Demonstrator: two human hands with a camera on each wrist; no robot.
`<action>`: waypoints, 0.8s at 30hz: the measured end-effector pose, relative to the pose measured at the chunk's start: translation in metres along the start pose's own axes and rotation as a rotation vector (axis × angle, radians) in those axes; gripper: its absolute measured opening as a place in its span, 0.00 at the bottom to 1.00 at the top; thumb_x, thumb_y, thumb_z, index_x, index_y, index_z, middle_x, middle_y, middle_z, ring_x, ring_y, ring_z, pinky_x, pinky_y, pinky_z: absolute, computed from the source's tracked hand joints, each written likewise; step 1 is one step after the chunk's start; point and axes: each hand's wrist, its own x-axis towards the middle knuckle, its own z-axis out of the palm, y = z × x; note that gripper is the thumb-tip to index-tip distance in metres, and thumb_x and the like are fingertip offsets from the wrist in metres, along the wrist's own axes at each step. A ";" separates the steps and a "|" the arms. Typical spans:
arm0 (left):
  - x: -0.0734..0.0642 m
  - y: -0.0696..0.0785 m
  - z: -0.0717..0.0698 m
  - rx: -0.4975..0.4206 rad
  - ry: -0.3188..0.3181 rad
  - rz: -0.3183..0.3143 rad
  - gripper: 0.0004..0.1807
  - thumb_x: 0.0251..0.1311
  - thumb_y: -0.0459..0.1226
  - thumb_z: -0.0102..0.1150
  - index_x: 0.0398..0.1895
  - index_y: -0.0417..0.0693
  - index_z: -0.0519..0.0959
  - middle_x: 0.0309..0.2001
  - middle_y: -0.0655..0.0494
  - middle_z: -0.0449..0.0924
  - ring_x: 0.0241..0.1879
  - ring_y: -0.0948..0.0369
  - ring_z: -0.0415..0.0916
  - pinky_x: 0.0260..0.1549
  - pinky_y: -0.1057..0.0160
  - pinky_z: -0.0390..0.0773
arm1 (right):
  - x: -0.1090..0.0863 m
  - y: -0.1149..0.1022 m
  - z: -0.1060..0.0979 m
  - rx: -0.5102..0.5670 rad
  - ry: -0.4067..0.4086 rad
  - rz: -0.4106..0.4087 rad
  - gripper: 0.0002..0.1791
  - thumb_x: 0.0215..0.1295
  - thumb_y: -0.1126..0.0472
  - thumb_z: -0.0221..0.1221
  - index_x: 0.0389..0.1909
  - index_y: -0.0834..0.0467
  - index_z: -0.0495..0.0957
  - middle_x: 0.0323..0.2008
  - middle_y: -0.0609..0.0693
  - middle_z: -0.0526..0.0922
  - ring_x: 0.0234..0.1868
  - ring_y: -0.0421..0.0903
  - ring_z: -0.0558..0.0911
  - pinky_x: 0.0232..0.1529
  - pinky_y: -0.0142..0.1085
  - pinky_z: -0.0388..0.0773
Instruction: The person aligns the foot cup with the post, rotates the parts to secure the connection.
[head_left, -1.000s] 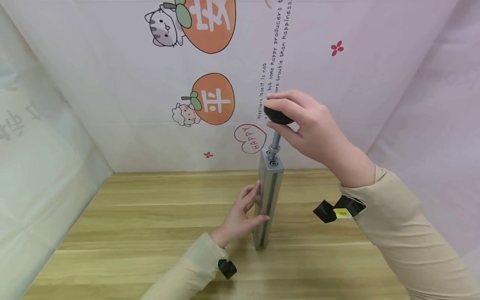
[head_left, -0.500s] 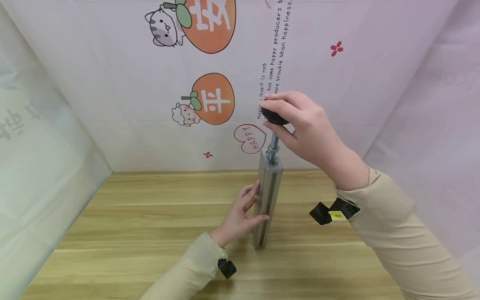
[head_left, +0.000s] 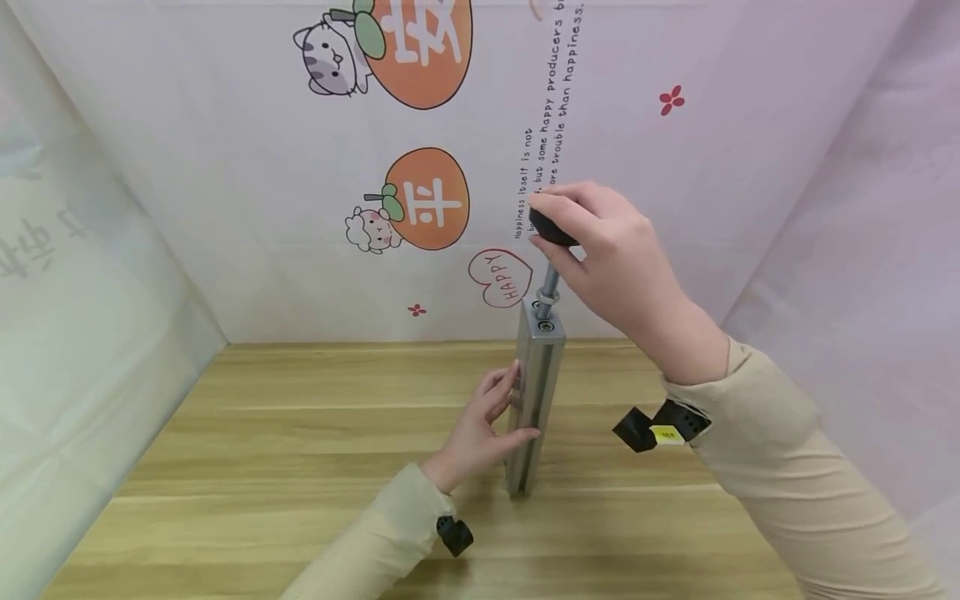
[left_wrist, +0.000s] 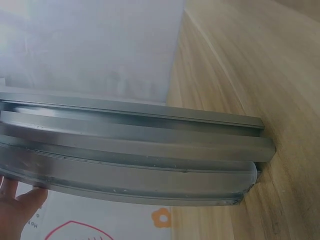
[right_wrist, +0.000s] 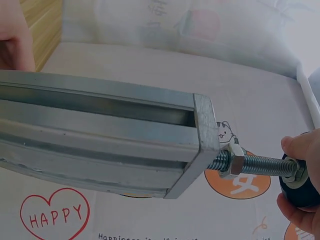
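Observation:
A grey aluminium profile (head_left: 534, 400) stands upright on the wooden table, with an end plate (right_wrist: 204, 125) on its top. From that plate rises a threaded rod carrying a hex nut (right_wrist: 234, 161) and topped by a round black levelling foot (head_left: 551, 227). My right hand (head_left: 618, 254) grips the foot, fingers and thumb curled round its rim. Lower down, my left hand (head_left: 480, 433) holds the profile's side, thumb on the near face and fingers on the left face. In the left wrist view the profile's lower end (left_wrist: 255, 170) meets the wood.
The wooden table (head_left: 300, 450) spreads around the profile. A white printed cloth (head_left: 615, 100) with orange drawings and lettering hangs behind it, and pale cloth sides (head_left: 90, 275) close in left and right. Black wrist cameras (head_left: 453, 535) sit on both sleeves.
My right hand and forearm have shifted slightly left and turned a little, still gripping the black foot. The left hand and the profile stay in place.

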 end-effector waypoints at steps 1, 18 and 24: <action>0.000 0.000 0.000 0.002 0.002 -0.002 0.50 0.49 0.24 0.66 0.74 0.47 0.50 0.62 0.42 0.59 0.60 0.57 0.61 0.62 0.53 0.68 | 0.000 -0.001 0.000 -0.010 0.000 -0.018 0.15 0.59 0.67 0.63 0.48 0.63 0.78 0.45 0.63 0.81 0.46 0.60 0.79 0.50 0.49 0.78; -0.002 0.003 -0.001 0.045 0.027 -0.015 0.51 0.49 0.26 0.67 0.74 0.53 0.50 0.61 0.43 0.60 0.60 0.54 0.62 0.61 0.51 0.68 | 0.002 -0.016 -0.004 -0.131 -0.071 0.118 0.16 0.63 0.63 0.60 0.51 0.62 0.76 0.45 0.62 0.79 0.44 0.62 0.78 0.43 0.53 0.79; -0.003 0.002 -0.001 0.055 0.025 -0.025 0.50 0.51 0.27 0.67 0.74 0.53 0.49 0.62 0.44 0.60 0.61 0.53 0.62 0.61 0.48 0.67 | 0.003 -0.008 -0.019 0.211 -0.201 0.315 0.18 0.69 0.59 0.52 0.57 0.57 0.76 0.56 0.54 0.77 0.59 0.51 0.73 0.59 0.45 0.71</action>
